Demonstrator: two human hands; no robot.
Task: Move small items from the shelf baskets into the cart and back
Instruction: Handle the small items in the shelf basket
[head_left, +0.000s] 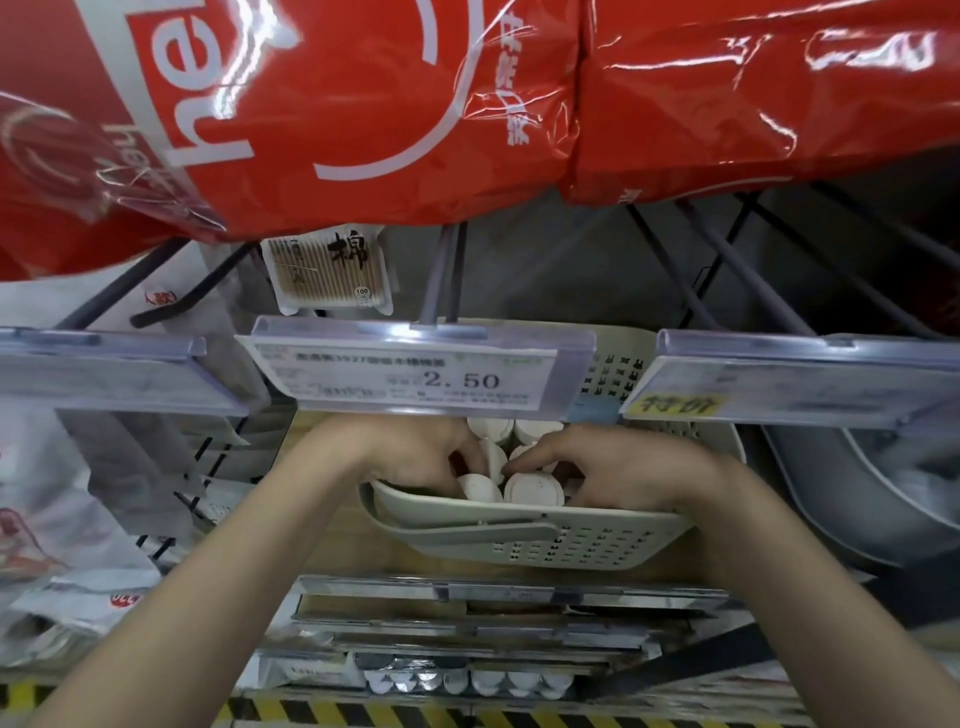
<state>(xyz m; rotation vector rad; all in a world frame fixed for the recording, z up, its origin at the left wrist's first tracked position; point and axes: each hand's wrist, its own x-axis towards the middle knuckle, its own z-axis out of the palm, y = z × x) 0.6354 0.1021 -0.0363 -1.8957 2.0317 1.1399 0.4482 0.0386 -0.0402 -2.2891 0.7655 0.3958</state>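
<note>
A pale perforated plastic basket (519, 525) stands on the shelf under the price rail and holds several small white round containers (480, 488). Both my hands reach into it from the front. My left hand (410, 457) has its fingers curled down among the containers, around an upright one (492, 457). My right hand (618, 467) curls its fingers over another white container (532, 491), with the thumb at that container's right side. The fingertips of both hands nearly meet in the basket's middle. No cart is in view.
A price label reading 2.50 (415, 371) hangs just above my hands, with a cotton swab pack (332, 270) behind it. Red plastic packs (467, 104) overhang the top. A grey basin (857, 483) lies to the right, bagged goods (62, 519) to the left, more white containers (467, 680) below.
</note>
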